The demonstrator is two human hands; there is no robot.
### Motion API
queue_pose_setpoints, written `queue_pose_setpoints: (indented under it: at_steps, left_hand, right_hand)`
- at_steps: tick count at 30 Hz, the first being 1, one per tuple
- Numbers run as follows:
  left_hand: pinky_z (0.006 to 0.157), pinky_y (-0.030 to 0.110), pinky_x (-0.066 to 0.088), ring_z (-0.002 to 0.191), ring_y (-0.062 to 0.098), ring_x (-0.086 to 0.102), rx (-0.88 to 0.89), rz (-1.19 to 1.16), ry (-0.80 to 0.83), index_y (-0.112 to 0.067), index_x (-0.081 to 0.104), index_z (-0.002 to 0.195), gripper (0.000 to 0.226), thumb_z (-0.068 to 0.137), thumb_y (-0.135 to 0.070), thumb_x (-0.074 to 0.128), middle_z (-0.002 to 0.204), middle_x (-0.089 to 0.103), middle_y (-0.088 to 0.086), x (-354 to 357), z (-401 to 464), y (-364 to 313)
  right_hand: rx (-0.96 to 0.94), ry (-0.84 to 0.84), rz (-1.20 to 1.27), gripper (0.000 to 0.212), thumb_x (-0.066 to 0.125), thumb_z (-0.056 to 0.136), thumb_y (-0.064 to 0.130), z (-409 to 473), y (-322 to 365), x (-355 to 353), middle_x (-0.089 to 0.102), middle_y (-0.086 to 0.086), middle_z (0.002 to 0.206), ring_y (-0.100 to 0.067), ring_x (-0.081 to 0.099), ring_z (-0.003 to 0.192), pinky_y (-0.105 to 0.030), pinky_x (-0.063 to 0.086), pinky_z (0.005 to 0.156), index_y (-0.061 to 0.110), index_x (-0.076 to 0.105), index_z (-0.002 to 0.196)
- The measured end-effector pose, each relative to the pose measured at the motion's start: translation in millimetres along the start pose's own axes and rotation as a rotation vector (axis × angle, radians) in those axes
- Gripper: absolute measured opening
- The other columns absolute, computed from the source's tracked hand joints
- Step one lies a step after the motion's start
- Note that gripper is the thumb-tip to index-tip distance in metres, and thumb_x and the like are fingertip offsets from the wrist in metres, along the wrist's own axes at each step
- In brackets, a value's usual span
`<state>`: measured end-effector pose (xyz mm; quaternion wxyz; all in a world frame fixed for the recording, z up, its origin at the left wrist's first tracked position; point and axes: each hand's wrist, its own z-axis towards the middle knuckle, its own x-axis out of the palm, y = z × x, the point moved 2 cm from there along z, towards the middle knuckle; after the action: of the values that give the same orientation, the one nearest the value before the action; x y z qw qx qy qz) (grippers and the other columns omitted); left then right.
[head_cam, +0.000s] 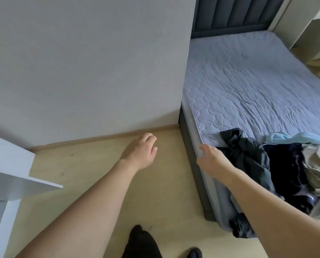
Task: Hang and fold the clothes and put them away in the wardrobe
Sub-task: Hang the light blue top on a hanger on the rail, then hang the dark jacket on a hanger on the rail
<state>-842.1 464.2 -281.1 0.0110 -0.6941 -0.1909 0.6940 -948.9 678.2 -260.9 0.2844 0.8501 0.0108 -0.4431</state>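
Note:
A heap of clothes lies on the near corner of the bed: a dark grey garment [246, 157] that spills over the mattress edge, a navy one [287, 170], a beige one [317, 164] and a light blue one [285, 136] behind. My right hand [211, 160] reaches toward the dark grey garment, at the mattress corner, fingers apart, nothing in it. My left hand [140, 150] hovers over the floor to the left of the bed, fingers loosely curled, holding nothing.
The bed [248, 81] with a quilted lilac cover and a dark headboard [230, 13] fills the right side. A grey wall [90, 62] stands ahead. A white furniture panel [10, 175] juts in at the left. Wooden floor [92, 164] lies between; my dark-socked feet [142, 243] are below.

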Motion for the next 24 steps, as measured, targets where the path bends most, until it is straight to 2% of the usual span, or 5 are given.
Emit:
queue_pose_setpoints:
  at_steps: [4,7,16,21,24]
  left_hand:
    - [0.092,0.041,0.048,0.112,0.035,0.055,-0.069,-0.018,0.023,-0.002,0.058,0.12,0.034,0.091,-0.019,0.056,0.127,0.055,0.013,34,7,-38]
    - [0.095,0.038,0.045,0.117,0.032,0.051,-0.102,-0.035,0.07,-0.005,0.055,0.124,0.035,0.094,-0.022,0.052,0.132,0.052,0.009,64,27,-63]
    - [0.098,0.037,0.041,0.119,0.028,0.048,-0.103,-0.093,0.21,-0.009,0.053,0.124,0.033,0.095,-0.023,0.048,0.137,0.046,0.004,159,107,-208]
    - [0.097,0.034,0.041,0.116,0.025,0.047,-0.267,-0.177,0.243,-0.011,0.052,0.124,0.031,0.095,-0.022,0.048,0.134,0.045,0.0,209,140,-301]
    - [0.096,0.035,0.041,0.118,0.023,0.046,-0.359,-0.225,0.294,-0.013,0.05,0.124,0.031,0.096,-0.022,0.047,0.136,0.043,-0.002,236,150,-345]
  right_hand:
    - [0.003,0.07,-0.022,0.054,0.05,0.09,0.015,6,-53,-24,0.041,-0.009,0.143,-0.021,0.039,0.131,-0.023,0.034,0.098,0.008,0.038,0.142]
    - [0.018,0.093,-0.042,0.047,0.049,0.09,0.014,20,-92,-36,0.044,-0.012,0.139,-0.023,0.041,0.128,-0.026,0.035,0.098,0.005,0.043,0.136]
    - [0.132,0.169,-0.038,0.059,0.05,0.091,0.02,57,-273,-87,0.033,-0.008,0.15,-0.023,0.034,0.137,-0.027,0.031,0.105,0.011,0.031,0.146]
    - [0.224,0.232,0.02,0.058,0.05,0.09,0.018,72,-396,-127,0.035,-0.007,0.147,-0.026,0.048,0.122,-0.031,0.044,0.091,0.013,0.032,0.144]
    - [0.297,0.274,-0.008,0.063,0.051,0.09,0.022,74,-459,-146,0.033,-0.008,0.149,-0.026,0.049,0.121,-0.031,0.044,0.092,0.013,0.027,0.147]
